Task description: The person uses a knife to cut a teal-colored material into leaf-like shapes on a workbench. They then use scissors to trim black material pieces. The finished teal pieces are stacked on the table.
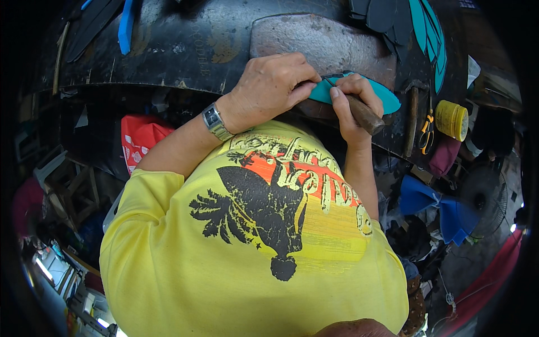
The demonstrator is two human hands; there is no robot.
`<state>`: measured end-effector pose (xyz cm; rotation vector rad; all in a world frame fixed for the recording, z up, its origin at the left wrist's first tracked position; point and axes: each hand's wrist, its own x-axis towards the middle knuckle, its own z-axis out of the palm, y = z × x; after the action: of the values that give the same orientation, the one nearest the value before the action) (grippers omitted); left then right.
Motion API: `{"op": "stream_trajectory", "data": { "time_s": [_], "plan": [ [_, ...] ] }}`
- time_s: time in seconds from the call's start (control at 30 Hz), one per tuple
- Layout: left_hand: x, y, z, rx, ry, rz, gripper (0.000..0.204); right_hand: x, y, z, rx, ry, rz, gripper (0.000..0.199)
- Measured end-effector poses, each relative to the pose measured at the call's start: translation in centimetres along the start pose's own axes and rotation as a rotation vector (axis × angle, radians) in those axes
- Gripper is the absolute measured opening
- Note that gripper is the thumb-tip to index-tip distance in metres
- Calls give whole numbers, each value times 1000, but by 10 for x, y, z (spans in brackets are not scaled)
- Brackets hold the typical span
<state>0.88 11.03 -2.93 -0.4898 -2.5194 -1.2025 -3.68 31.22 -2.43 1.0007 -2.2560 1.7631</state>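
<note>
Head view: above and right of centre, a teal piece (387,100) is touched by the left hand (272,78), its grip not tellable; a wooden-handled tool (366,115) is clamped in the right hand (348,120). Edge work is apparently underway; steady guiding is called for.

The dark, scuffed table (129,72) carries a worn grey slab (325,42) near its front edge; flat black pieces (96,31) and a blue strip (126,28) lie to the left, overlapping dark sheets (387,19) and teal cutouts (430,33) to the right.
</note>
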Motion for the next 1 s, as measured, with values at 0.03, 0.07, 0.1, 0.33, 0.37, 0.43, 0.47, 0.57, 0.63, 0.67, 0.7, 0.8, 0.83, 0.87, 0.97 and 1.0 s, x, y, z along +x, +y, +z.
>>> {"op": "stream_trajectory", "data": {
  "time_s": [0.03,0.07,0.1,0.33,0.37,0.43,0.47,0.57,0.63,0.67,0.7,0.8,0.83,0.87,0.97,1.0],
  "plan": [
    [0,0,0,0,0,1,14,0,0,0,1,-8,-5,13],
    [0,0,0,1,1,2,14,0,0,-1,6,-16,-12,12],
    [0,0,0,2,1,4,14,1,0,0,-9,-21,-17,12],
    [0,5,-1,11,-1,-40,14,2,-3,4,-112,-33,-64,14],
    [-1,7,-2,15,-3,-59,14,2,-3,4,-126,-31,-60,14],
    [-3,10,-4,-1,-20,-105,16,2,-3,5,-136,-21,-40,14],
    [-4,11,-6,-19,-35,-132,18,2,-3,6,-141,-19,-28,14],
    [-4,10,-9,-9,-47,-150,21,3,-4,9,-197,35,-17,15],
    [-3,9,-10,3,-46,-138,21,3,-6,12,-255,54,-30,15],
    [-2,8,-10,2,-47,-129,21,3,-7,14,-284,64,-37,15],
    [-2,7,-10,2,-47,-120,21,2,-8,15,-305,57,-46,15],
    [-1,7,-9,-9,-45,-127,20,1,-10,16,-337,54,-54,16],
    [0,7,-8,-5,-31,-110,20,1,-10,16,-325,63,-46,16],
    [0,7,-7,2,-20,-100,20,0,-9,16,-309,76,-40,16],
    [0,6,-7,42,-24,-69,20,-1,-6,16,-284,93,-59,15],
    [0,6,-7,58,-32,-58,20,-2,-5,16,-253,101,-52,14]
  ]
}}
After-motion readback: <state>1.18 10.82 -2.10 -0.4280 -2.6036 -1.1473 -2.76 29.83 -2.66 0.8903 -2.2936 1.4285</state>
